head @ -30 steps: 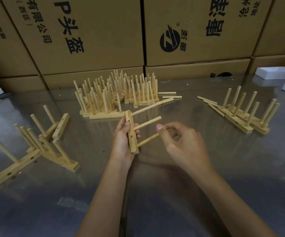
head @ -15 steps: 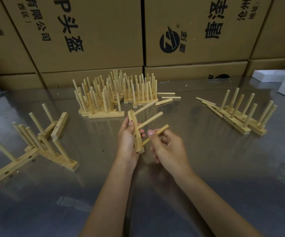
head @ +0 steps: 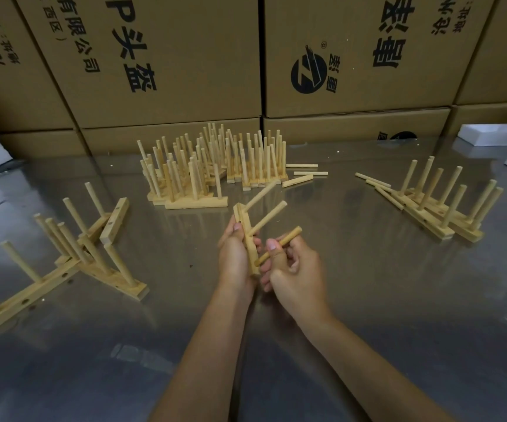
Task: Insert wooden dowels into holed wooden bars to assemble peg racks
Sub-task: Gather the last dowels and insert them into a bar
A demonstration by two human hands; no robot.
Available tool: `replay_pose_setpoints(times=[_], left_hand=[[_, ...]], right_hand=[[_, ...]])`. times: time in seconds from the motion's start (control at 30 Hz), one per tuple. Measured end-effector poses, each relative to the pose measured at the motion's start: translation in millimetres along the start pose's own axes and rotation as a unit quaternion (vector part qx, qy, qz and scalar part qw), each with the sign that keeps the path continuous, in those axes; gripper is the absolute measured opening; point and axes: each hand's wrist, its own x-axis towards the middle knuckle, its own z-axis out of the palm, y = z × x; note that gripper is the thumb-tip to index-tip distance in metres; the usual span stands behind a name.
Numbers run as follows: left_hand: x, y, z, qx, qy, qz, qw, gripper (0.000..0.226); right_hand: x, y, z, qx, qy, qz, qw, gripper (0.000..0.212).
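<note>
My left hand (head: 235,257) grips a holed wooden bar (head: 246,236) held on end above the metal table (head: 368,300). Two dowels stand out of the bar toward the upper right: the top dowel (head: 261,194) and the middle dowel (head: 269,217). My right hand (head: 295,269) pinches a third dowel (head: 281,244) with thumb and fingers. Its lower end sits at the bar's bottom hole, near my left fingers. How deep it sits in the hole is hidden.
A dense cluster of finished peg racks (head: 212,166) stands behind my hands, with loose dowels (head: 302,175) beside it. More racks lie at the left (head: 72,257) and right (head: 438,208). Cardboard boxes (head: 185,56) wall off the back. White foam pieces (head: 489,134) sit at far right.
My right hand drew in toward the bar and brought the third dowel's end down to the bottom hole. The bar tilted slightly and both hands came closer together.
</note>
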Motion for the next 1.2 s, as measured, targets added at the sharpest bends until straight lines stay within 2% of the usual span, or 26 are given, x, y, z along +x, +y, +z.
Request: replay_pose_setpoints(times=[0.1,0.37,0.77,1.2], left_hand=[[-1.8,-1.9,1.5,0.014,-0.004,0.009,1.0,0.039],[-1.3,-0.5,1.2,0.005,0.008,0.005,1.0,0.038],[-3.6,0.7,-3.3,-0.047,0.001,-0.008,0.999,0.039],[-5.7,2.2,-5.3,-0.043,0.009,-0.016,0.999,0.04]], right_hand=[[-1.8,-0.4,-1.0,-0.03,0.009,-0.02,0.999,0.017],[-1.9,3.1,0.4,0.035,-0.007,0.011,0.999,0.015],[-2.7,0.1,4.5,0.067,-0.009,0.014,0.998,0.013],[-4.2,-2.9,4.3,0.068,-0.02,0.011,0.997,0.013]])
